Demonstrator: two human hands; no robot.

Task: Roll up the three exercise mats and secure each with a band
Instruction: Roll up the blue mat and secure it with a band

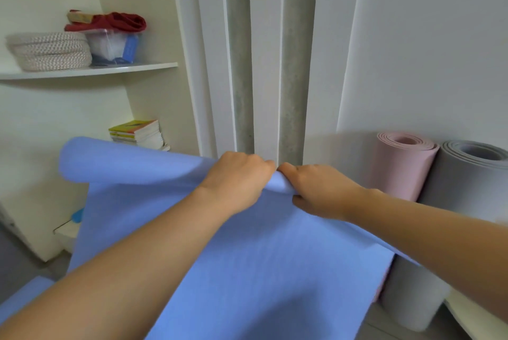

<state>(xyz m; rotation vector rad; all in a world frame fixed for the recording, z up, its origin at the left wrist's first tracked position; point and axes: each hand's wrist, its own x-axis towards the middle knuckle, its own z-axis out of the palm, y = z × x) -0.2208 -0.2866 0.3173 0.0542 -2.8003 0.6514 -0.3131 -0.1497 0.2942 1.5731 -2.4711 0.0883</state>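
A blue exercise mat (247, 271) hangs unrolled in front of me, its top edge curled over into a small roll. My left hand (236, 177) and my right hand (316, 191) grip that curled edge side by side, fingers wrapped over it and thumbs below. The mat's left end (90, 158) curls free and unsupported. A pink mat (398, 166) stands rolled and upright against the wall at the right. Beside it stands a rolled grey mat (467, 183). No band shows on any of the mats.
White wall panels and grey strips (239, 64) rise straight ahead. At left, a shelf (90, 70) holds a woven basket (49, 50), a clear box and red cloth. A stack of books (140, 133) lies lower down. A white ledge (472, 320) sits at the bottom right.
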